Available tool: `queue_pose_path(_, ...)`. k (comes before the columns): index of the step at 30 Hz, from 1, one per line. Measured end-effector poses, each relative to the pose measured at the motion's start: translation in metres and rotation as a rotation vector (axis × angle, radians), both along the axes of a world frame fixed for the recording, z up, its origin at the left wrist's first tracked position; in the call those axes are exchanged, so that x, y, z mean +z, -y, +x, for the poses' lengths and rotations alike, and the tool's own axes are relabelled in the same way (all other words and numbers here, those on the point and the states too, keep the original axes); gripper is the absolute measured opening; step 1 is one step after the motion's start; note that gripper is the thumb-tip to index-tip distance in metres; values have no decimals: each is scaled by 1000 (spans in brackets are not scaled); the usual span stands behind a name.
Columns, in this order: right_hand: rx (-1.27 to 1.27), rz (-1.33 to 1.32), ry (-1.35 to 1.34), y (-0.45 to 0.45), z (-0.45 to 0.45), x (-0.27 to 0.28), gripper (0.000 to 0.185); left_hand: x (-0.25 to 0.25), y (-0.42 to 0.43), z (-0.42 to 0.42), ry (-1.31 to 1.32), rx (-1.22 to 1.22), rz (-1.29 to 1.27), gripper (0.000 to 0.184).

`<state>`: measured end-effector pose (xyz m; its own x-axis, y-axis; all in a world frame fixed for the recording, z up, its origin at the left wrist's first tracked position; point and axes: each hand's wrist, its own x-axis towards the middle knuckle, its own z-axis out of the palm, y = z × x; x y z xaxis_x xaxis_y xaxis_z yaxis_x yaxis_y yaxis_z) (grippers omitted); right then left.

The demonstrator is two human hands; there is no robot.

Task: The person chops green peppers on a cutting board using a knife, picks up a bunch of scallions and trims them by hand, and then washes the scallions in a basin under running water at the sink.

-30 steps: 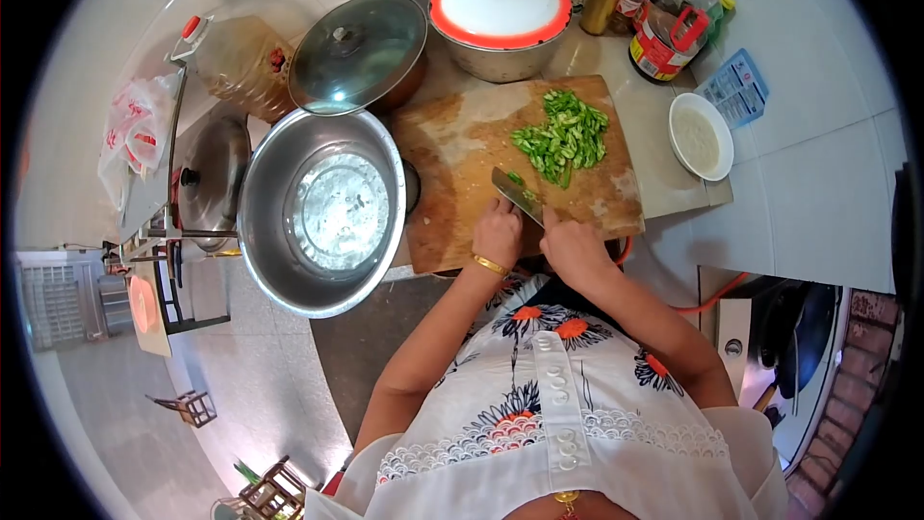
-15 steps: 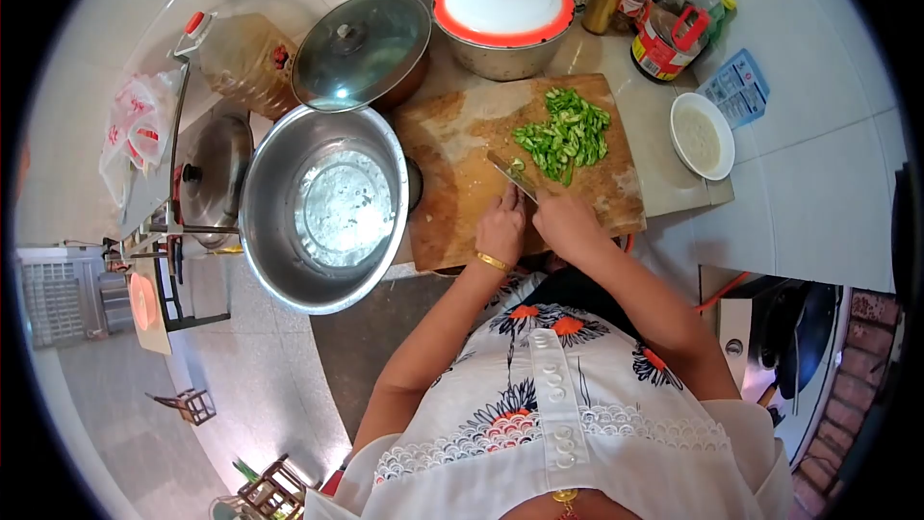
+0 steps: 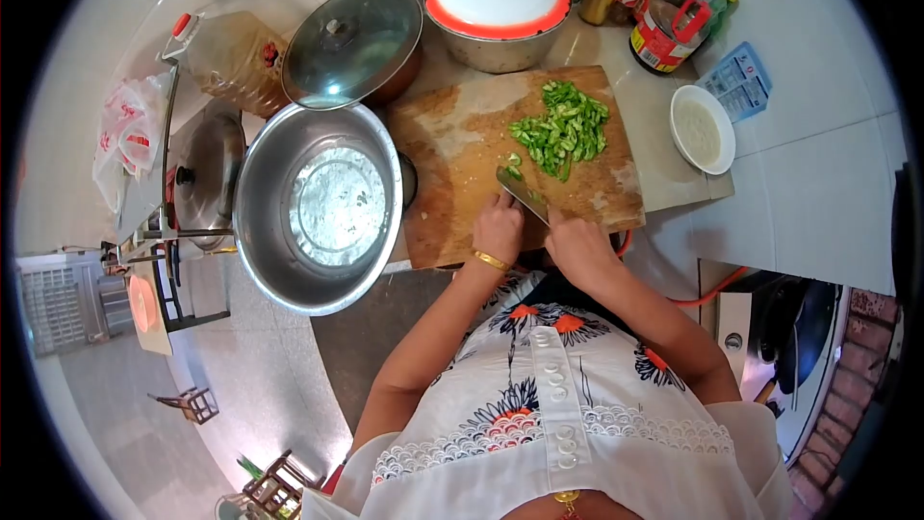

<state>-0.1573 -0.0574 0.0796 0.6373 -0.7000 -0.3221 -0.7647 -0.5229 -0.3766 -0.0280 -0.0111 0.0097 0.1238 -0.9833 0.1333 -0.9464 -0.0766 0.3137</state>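
Note:
My right hand is closed round the handle of a kitchen knife. Its blade slants to the upper left, low over a wooden cutting board. Just left of the blade, my left hand is curled with its fingertips down on the board; whatever it pinches is hidden. A heap of chopped green peppers lies on the board's upper right. A few loose green pepper pieces rest near the knife tip.
Left of the board stands a large metal basin, slightly wet inside. Behind are a glass-lidded pot and a white-lidded pot. At right are a white bowl, a blue packet and several seasoning bottles.
The knife and my right hand have shifted slightly toward my body and to the right. Loose pepper pieces near the blade tip now show more. My left hand has barely moved.

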Motion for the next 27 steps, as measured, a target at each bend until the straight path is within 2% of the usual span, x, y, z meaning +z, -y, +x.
queue_pose_path(5, -23, 22, 55, 10, 25, -4, 18, -2, 2, 1, -32, -27, 78, 20)
queue_pose_path(9, -39, -10, 70, 25, 39, -25, 19, -14, 0, 5, -39, 4, -38, 25)
queue_pose_path(13, 55, -47, 89, 22, 17, -7, 20, -15, 1, 4, -22, 21, -189, 26)
queue_pose_path(17, 49, -74, 26, 6, 1, -6, 20, -12, 0, 4, -86, 30, -115, 23)
queue_pose_path(22, 3, -78, 9, -4, -1, -2, 19, -8, -1, 5, -56, 6, -91, 16)
queue_pose_path(27, -29, -20, 34, -2, 11, -8, 19, -12, -1, 6, -20, -11, -48, 17)
